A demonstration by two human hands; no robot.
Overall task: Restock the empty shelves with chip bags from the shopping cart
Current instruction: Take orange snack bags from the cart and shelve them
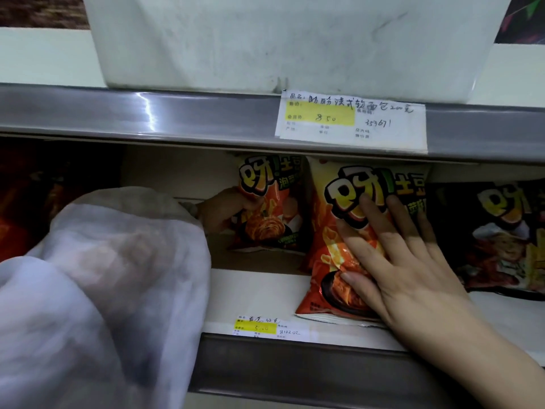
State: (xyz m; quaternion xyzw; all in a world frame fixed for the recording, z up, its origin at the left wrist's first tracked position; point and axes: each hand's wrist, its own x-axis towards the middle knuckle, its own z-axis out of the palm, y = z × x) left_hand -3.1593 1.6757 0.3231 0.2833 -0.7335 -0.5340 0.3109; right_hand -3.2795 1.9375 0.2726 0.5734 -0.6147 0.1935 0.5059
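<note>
Chip bags, both orange, stand upright on the shelf [259,293]: the near chip bag [323,243] at the front edge, the far chip bag [271,222] deeper in, to its left. The right hand [398,261] presses flat on the near one, fingers straight and spread. The left hand [224,211], in a white sleeve [103,276], grips the far one's left edge. A black bag [501,231] stands just right.

On the shelf [259,293], a front chip bag [333,240] is stood near the edge, with the right hand [407,261] laid flat on it. A rear chip bag [265,208], gripped by the left hand [224,211], is set behind at ten o'clock. A third bag [495,240] is placed at three o'clock.
</note>
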